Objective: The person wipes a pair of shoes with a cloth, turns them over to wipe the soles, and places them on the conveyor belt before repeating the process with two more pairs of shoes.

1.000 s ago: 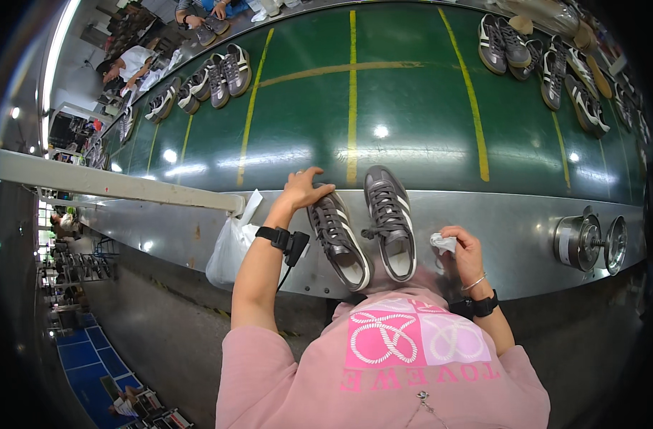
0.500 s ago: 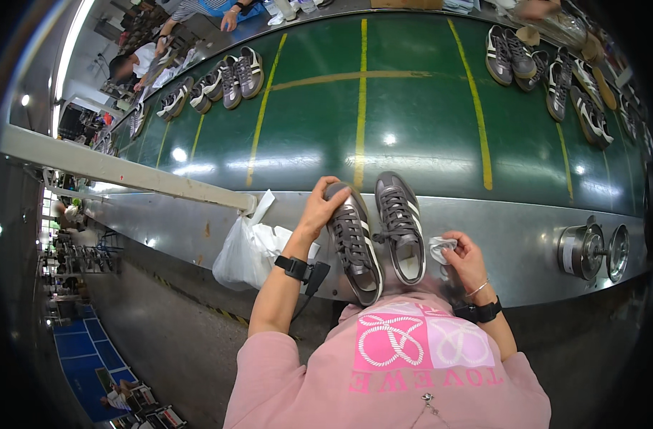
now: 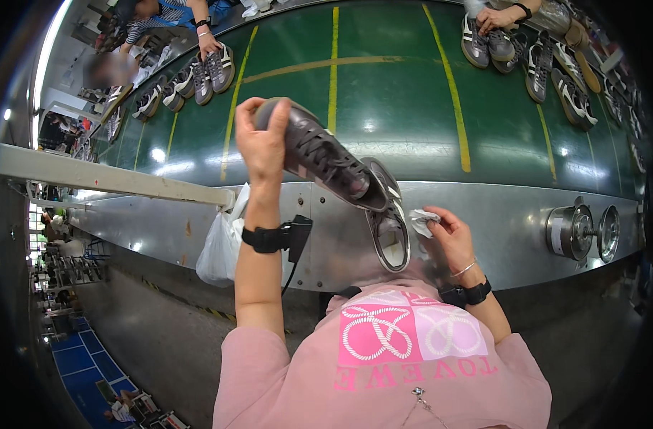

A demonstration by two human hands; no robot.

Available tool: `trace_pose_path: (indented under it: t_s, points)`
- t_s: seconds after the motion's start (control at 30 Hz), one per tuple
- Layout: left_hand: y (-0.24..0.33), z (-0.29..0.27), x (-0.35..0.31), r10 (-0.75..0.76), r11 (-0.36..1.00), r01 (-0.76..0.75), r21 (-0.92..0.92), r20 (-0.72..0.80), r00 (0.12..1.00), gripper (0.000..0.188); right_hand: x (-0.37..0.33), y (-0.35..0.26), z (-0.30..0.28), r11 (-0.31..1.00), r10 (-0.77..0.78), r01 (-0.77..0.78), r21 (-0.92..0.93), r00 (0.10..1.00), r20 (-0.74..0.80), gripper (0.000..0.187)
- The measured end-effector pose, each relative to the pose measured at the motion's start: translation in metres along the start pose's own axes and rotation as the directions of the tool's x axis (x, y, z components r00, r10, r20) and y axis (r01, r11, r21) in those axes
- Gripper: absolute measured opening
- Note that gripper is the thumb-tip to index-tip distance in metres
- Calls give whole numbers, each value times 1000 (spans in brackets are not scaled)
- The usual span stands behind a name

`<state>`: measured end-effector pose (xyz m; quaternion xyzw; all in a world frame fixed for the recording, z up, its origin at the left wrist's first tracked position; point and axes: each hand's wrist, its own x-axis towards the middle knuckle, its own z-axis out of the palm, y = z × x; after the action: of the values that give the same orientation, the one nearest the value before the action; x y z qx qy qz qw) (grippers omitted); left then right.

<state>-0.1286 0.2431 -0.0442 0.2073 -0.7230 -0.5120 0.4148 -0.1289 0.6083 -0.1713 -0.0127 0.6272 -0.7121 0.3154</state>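
My left hand is closed around the toe of a dark grey lace-up sneaker. That shoe is raised and tilted, its heel toward me and overlapping the other shoe. The second sneaker, grey with light stripes, rests on the metal ledge with its opening toward me and its toe partly hidden. To its right, my right hand pinches a crumpled white cloth or tissue just above the ledge.
Beyond the metal ledge runs a green belt with yellow lines. Several sneakers sit far left, more far right; co-workers' hands touch both groups. A white plastic bag hangs by a pale rail. A metal pot stands right.
My left hand has lifted one sneaker off the ledge, up and left, turning it. My right hand still pinches the white piece. Co-workers' hands have reached the shoes on both far sides.
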Motion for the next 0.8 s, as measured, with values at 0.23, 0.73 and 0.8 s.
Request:
trace_pose_path:
  t_s: [0.23,0.73,0.8]
  points:
    - [21,26,-18,83,988,-77,132,-43,996,45,5,-27,36,992,-109,103,76,991,82,31]
    - [58,69,-47,148,960,-151,235,32,988,46,29,-42,71,159,-610,622,-767,673,419,20]
    - [58,71,-48,137,964,-140,227,28,990,46,25,-43,71,154,-605,619,-770,675,422,20]
